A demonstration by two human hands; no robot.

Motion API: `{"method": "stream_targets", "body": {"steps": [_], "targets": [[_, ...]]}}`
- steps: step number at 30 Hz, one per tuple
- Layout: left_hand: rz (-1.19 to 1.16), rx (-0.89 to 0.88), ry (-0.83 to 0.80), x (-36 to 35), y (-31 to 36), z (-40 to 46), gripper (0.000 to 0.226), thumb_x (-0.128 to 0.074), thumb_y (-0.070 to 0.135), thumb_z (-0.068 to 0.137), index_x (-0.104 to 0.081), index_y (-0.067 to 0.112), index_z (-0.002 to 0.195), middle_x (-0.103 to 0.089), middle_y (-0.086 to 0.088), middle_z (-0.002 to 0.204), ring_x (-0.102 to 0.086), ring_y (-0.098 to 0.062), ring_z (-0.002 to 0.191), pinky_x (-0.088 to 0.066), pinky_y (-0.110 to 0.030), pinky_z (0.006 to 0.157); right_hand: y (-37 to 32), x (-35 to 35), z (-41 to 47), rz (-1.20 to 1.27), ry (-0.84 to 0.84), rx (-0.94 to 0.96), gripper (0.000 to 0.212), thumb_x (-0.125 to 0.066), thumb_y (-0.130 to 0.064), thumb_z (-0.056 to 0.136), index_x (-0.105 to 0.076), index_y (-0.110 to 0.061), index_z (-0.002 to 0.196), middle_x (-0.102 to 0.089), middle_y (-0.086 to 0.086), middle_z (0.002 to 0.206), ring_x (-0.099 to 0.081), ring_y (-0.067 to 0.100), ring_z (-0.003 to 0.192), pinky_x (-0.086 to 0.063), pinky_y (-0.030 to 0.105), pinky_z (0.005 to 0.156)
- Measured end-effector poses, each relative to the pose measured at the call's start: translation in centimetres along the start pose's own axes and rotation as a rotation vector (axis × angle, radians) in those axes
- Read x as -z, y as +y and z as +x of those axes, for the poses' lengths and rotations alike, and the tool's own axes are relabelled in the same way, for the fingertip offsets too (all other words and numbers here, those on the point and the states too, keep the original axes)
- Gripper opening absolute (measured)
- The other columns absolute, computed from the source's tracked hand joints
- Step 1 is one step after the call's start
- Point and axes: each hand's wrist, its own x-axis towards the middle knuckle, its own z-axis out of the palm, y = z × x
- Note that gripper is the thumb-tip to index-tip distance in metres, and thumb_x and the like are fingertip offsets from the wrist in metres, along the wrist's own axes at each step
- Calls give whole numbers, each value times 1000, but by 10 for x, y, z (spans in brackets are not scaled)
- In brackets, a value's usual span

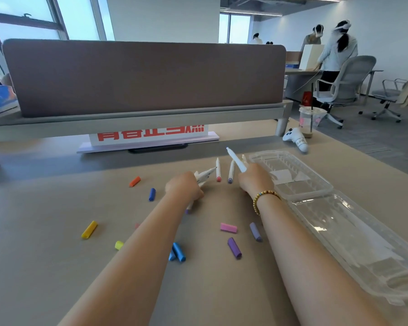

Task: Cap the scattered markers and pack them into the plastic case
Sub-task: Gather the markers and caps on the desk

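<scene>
**Both hands hold white markers, caps lie loose on the bench**

While the left hand grips a small bundle of white markers, w/ the tips pointing away and to the right, the right hand holds one white marker that sticks up and tilts to the left. Both hands are curled around what they hold. On the right wrist sits a bead bracelet.

Two more markers lie on the bench between the hands, one w/ a pink end and one w/ a purple end.

The clear plastic case lies open, just right of the right hand; its lid half spreads toward the near right edge.

Loose caps are scattered around the forearms: orange cap, blue cap, yellow cap, pink cap, purple cap, approx. five others too.

At the far right of the bench stand a white game controller and a plastic cup w/ straw.
</scene>
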Motion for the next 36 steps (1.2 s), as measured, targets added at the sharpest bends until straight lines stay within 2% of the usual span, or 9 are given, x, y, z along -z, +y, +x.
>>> {"method": "stream_targets", "body": {"steps": [4, 9, 15, 17, 19, 21, 26, 32, 36], "targets": [[14, 22, 30, 4, -5, 17, 24, -55, 27, 88, -52, 10, 105, -46, 0, 71, -44, -12, 60, -34, -21, 49, -10, -9, 15, -17, 16, 17, 29, -58, -17, 90, -58, -3, 115, -67, 13, 102, -63, 29, 93, -44, 30, 67], [-31, 54, 11, 4, -13, 38, 20, -50, 25, 90, -51, 8, 102, -46, -2, 71, -52, -20, 75, -41, -27, 64, -15, -24, 35, 11, -28, 2, 28, -59, -26, 89, -63, -3, 104, -71, 8, 87, -68, 24, 81, -51, 29, 70], [-18, 39, 36, 8, -19, 42, 15, -48, 23, 90, -48, 9, 85, -46, -1, 66, -51, -22, 75, -40, -28, 66, -27, -15, 40, -173, -170, -8, 36, -57, -6, 88, -54, -2, 124, -64, 13, 109, -61, 28, 98, -43, 31, 76], [-74, 39, 14, 10, -21, 43, 21, -48, 24, 90, -48, 8, 76, -47, -1, 63, -51, -23, 74, -40, -27, 66, -33, -9, 39, -226, -275, 0, 38, -54, -4, 88, -54, -2, 126, -65, 13, 94, -61, 25, 81, -43, 30, 77], [-192, 67, -14, 10, -25, 43, 23, -51, 26, 89, -49, 7, 76, -50, -3, 63, -53, -25, 73, -40, -27, 67, -35, -7, 38, -256, -346, -10, 21, -53, -3, 86, -62, -5, 104, -63, 10, 78, -53, 20, 64, -41, 28, 74], [-318, 85, 16, 10, -29, 43, 22, -54, 27, 85, -51, 6, 83, -53, -4, 64, -54, -25, 68, -41, -27, 64, -33, -10, 37, -215, -326, -29, 7, -52, -5, 84, -57, -10, 84, -63, 8, 73, -59, 23, 72, -42, 28, 74], [-528, 82, 120, 11, -34, 44, 12, -50, 19, 85, -45, 11, 78, -52, -1, 45, -50, -19, 49, -44, -26, 57, -32, -21, 41, -6, -194, -21, 18, -47, -21, 92, -53, -4, 91, -56, 4, 62, -53, 16, 54, -42, 25, 59], [-810, 127, 157, 7, -36, 48, 20, -53, 15, 88, -51, 2, 103, -64, -9, 78, -62, -22, 63, -54, -35, 72, -44, -39, 48, -55, -66, 39, 26, -49, -28, 94, -61, -5, 98, -57, 0, 62, -51, 14, 49, -36, 25, 48], [-1008, 111, 133, 6, -33, 49, 30, -53, 9, 90, -42, 3, 117, -65, -13, 97, -66, -19, 79, -56, -38, 81, -48, -48, 50, -138, -124, 55, 41, -56, -14, 89, -52, -14, 130, -68, 8, 95, -65, 24, 82, -43, 25, 60]]}}
